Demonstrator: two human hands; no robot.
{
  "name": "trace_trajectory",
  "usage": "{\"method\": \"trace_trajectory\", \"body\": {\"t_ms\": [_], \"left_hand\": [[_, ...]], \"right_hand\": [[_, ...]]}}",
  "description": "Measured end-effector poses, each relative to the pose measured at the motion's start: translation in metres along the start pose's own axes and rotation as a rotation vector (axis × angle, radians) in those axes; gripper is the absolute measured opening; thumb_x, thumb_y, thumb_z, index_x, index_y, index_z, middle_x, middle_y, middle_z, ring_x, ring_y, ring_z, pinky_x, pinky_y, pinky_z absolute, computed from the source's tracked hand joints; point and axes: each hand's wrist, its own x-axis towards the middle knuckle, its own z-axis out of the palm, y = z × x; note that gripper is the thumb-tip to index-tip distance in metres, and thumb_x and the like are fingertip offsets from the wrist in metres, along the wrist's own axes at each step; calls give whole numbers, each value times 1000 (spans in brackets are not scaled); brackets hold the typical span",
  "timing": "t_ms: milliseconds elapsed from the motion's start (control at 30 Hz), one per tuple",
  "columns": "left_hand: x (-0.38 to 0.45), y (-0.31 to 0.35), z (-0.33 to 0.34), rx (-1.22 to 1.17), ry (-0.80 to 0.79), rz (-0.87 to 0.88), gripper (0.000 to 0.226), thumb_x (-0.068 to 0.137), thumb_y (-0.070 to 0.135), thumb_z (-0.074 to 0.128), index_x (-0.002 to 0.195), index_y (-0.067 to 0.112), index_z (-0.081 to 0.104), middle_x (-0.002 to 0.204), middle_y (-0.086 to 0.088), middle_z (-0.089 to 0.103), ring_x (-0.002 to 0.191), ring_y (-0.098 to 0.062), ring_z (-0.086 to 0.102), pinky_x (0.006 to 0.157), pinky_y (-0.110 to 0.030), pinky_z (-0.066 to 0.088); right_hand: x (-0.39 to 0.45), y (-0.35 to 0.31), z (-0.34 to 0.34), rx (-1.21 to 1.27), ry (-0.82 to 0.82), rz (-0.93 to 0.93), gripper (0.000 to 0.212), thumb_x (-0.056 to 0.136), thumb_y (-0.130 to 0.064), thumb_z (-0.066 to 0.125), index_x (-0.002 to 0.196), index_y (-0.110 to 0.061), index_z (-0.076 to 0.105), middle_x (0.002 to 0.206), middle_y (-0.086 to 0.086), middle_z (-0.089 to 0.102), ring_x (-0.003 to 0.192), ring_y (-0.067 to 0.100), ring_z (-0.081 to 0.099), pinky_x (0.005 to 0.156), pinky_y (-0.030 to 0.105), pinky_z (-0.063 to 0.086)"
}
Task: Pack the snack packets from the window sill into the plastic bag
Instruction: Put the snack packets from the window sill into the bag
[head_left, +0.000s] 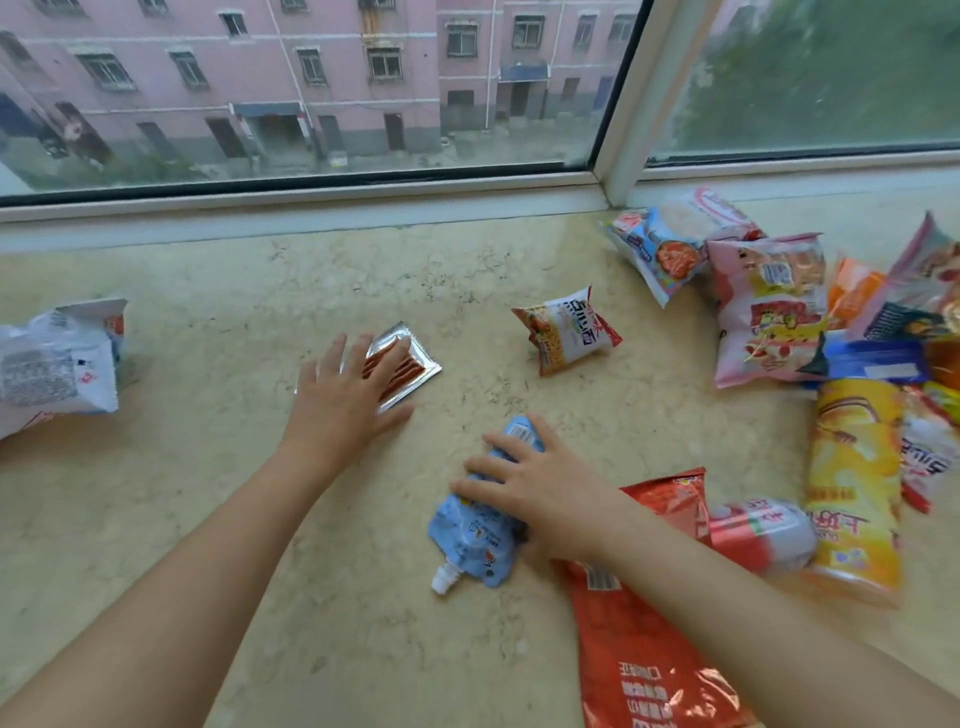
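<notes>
My left hand (345, 395) lies flat with straight fingers on a silver foil packet (410, 371) with red-brown strips, at the middle of the marble window sill (234, 322). My right hand (535, 488) rests with spread fingers across a light blue spouted pouch (472, 540); its thumb is hidden. My right forearm crosses a large red packet (639, 649). A small orange-and-white noodle packet (566, 332) stands alone behind my hands. A white printed bag or packet (57, 358) lies at the left edge; I cannot tell which it is.
Several snack packets are heaped at the right: a pink one (769, 312), a blue-white one (660, 254), a yellow chip bag (852, 488) and a red-silver tube (758, 530). The window frame (311, 208) bounds the sill at the back.
</notes>
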Motion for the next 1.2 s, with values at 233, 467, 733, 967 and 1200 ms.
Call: {"method": "trace_trajectory", "body": {"t_ms": [233,467,733,967,1200], "left_hand": [[2,-1,0,-228,-36,-86,60,87,42,65,141,25,47,138,-14,49,120,-39,48,87,-49,47],[1,-5,-3,-337,-63,-120,71,80,49,69,141,22,45,140,-10,46,127,-32,43,102,-48,38],[5,0,-12,-492,-41,-249,70,72,39,80,131,20,48,124,-5,54,114,-27,47,95,-42,38],[-11,1,-12,-378,-40,-284,78,72,40,74,140,21,41,126,-8,52,117,-31,41,93,-44,38],[-55,-10,-31,-228,-133,-273,75,78,41,68,140,17,34,122,-9,41,101,-31,52,67,-36,40]], "right_hand": [[18,-5,17,55,240,63,78,51,-41,79,124,-29,55,100,2,61,87,25,60,88,47,45],[17,-8,20,158,218,60,88,63,-26,78,139,-28,35,119,10,55,103,31,54,87,48,43],[19,-11,17,84,206,40,83,64,-26,79,139,-27,42,121,11,56,100,32,56,83,48,45],[25,-26,18,35,377,56,88,46,-23,80,126,-28,46,102,7,63,79,27,62,66,38,51],[29,-54,11,-10,465,-21,78,51,-19,75,124,-29,49,99,4,64,77,27,61,64,37,49]]}}
